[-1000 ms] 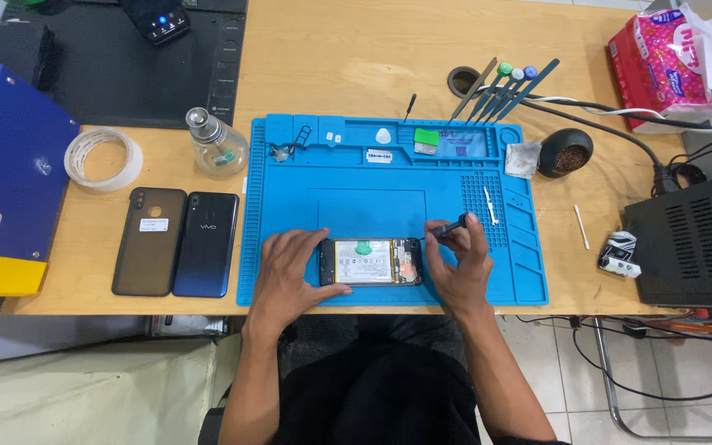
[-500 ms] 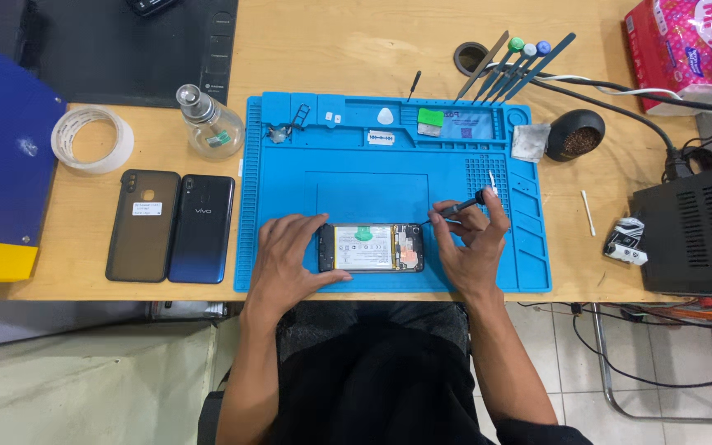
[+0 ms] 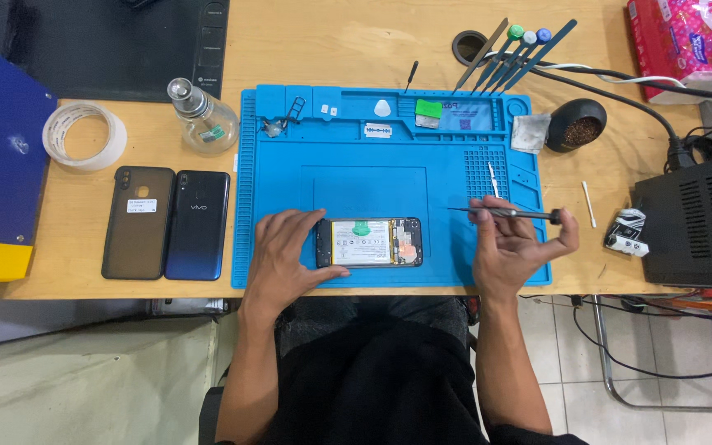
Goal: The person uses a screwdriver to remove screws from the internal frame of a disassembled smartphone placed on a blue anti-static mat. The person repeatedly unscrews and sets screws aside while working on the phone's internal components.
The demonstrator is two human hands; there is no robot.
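Note:
An opened phone [image 3: 370, 242], its back cover off and its battery showing, lies on the blue repair mat [image 3: 389, 156] near the front edge. My left hand [image 3: 286, 255] rests on the mat and holds the phone's left end. My right hand [image 3: 514, 244] is lifted to the right of the phone. It grips a thin dark screwdriver [image 3: 504, 213] held level, tip pointing left, clear of the phone.
Two phones [image 3: 165, 223] lie face down left of the mat, with a tape roll [image 3: 84, 136] and a glass bottle [image 3: 199, 119] behind them. Tools [image 3: 512, 49] lean at the mat's back right. A black box [image 3: 698, 218] with cables stands at right.
My right hand has lifted off the phone's right end and moved right, carrying the screwdriver away. My left hand stays on the phone.

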